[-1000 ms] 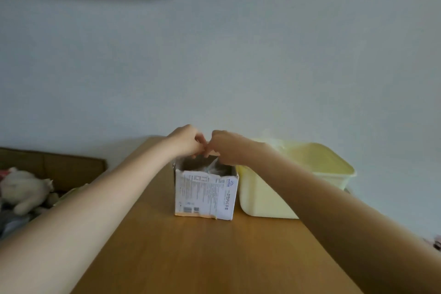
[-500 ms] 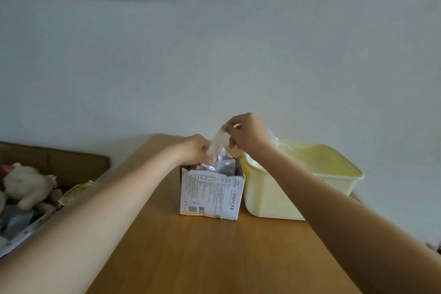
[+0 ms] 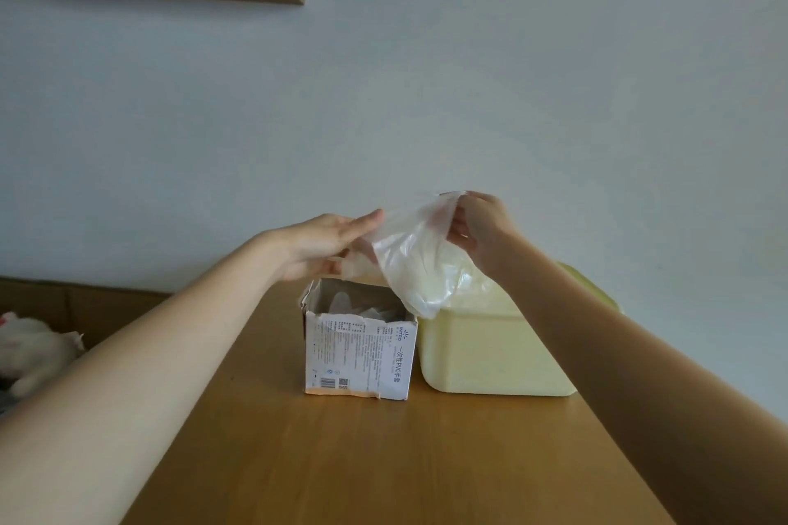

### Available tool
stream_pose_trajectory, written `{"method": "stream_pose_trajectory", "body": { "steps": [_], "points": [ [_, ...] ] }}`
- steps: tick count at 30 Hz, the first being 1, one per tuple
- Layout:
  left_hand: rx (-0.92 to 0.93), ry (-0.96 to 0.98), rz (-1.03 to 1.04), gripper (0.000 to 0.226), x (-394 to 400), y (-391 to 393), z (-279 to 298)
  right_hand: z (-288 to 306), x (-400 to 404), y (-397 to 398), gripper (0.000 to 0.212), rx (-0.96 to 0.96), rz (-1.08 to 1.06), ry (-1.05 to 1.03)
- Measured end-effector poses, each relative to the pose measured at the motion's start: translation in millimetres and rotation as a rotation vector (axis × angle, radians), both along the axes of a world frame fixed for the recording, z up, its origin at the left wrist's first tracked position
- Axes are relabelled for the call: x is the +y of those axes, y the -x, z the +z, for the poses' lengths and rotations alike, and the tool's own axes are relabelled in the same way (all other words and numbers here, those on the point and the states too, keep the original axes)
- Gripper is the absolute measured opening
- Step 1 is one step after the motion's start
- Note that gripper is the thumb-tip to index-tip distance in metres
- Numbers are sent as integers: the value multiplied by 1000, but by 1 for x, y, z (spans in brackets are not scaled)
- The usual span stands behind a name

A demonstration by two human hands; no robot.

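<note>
Fingers (image 3: 455,211) of the right hand (image 3: 482,231) pinched on the clear glove (image 3: 420,273), the left hand (image 3: 325,243) flat against its side.

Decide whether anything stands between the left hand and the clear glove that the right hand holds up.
Nothing visible does. The open left hand meets the near edge of the glove with its fingertips, while the right hand pinches the top, above the opened box and yellow tub.

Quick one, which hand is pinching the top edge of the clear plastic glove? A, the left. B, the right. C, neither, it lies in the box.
B: the right hand pinches the clear plastic glove at its top edge; the left hand reaches it with straight fingers.
</note>
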State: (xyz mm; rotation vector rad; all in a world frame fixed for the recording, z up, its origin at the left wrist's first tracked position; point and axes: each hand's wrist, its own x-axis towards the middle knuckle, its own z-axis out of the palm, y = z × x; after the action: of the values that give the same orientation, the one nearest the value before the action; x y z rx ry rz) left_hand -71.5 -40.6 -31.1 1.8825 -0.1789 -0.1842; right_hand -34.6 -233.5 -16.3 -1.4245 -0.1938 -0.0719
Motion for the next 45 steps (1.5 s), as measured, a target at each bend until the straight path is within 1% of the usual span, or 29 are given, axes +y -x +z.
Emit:
{"method": "stream_pose_trajectory", "body": {
  "steps": [1,3,6,7,8,9,10,11,12,13,14,15,16,19,20,21,22,25,26,28,30,31,33,35,38,39,40,43,45],
  "points": [
    [-6,-33,-12,52,-6,0,0,0,-2,2,31,-2,47,42],
    [-39,-8,-11,44,-20,0,0,-2,-4,4,25,-43,111,132],
    [-117,80,74,19,-42,-5,1,-3,-4,2,12,-129,147,245],
    [-136,122,116,11,-48,-7,2,-3,-6,1,14,-110,148,260],
    [-149,180,172,6,-52,-10,3,-3,-10,-1,31,-49,129,258],
    [-159,244,239,7,-54,-12,3,-3,-15,-4,46,26,128,231],
    [-169,299,312,8,-55,-16,4,-3,-23,-7,54,81,146,220],
    [-183,337,373,6,-56,-19,4,-4,-30,-7,54,122,190,237],
    [-197,365,416,4,-57,-21,4,-6,-35,-6,45,156,240,265],
    [-216,389,438,2,-59,-22,4,-7,-38,-4,31,191,275,267],
    [-234,410,453,3,-62,-24,3,-9,-40,-3,17,222,278,233],
    [-254,424,472,3,-64,-25,2,-11,-39,-3,8,249,243,171],
    [-272,433,494,7,-66,-26,0,-13,-40,-5,8,284,181,91],
    [-280,400,498,27,-63,-27,-9,-15,-42,-13,13,350,17,-264],
    [-272,356,480,30,-61,-26,-13,-16,-43,-17,14,329,-50,-324],
    [-264,306,467,29,-59,-26,-17,-17,-43,-19,14,291,-133,-333],
    [-255,267,462,26,-56,-26,-21,-18,-44,-21,15,235,-233,-280],
    [-250,198,521,15,-46,-29,-25,-20,-49,-26,12,16,-512,72],
    [-257,154,567,12,-42,-30,-23,-21,-53,-27,12,-34,-545,175],
    [-285,36,676,13,-34,-32,-18,-22,-62,-30,12,-76,-528,313],
    [-332,-38,718,22,-32,-30,-10,-23,-70,-31,17,-59,-456,351],
    [-356,-49,675,27,-34,-30,-5,-23,-72,-31,16,-55,-409,333],
    [-378,-92,494,43,-44,-31,5,-22,-72,-30,11,-100,-315,295],
    [-359,-109,329,58,-61,-33,10,-19,-67,-28,17,-194,-231,264],
    [-193,-47,216,76,-83,-37,11,-12,-54,-17,20,-306,-81,222],
    [-132,-33,182,78,-86,-37,10,-7,-51,-11,20,-319,-29,227],
    [-91,-10,139,75,-88,-36,10,-3,-50,-6,20,-315,30,219],
    [-40,147,4,48,-87,-32,9,8,-55,-2,17,-250,197,117],
    [-52,289,18,35,-88,-28,5,8,-58,-4,12,-234,155,141]
  ]
}}
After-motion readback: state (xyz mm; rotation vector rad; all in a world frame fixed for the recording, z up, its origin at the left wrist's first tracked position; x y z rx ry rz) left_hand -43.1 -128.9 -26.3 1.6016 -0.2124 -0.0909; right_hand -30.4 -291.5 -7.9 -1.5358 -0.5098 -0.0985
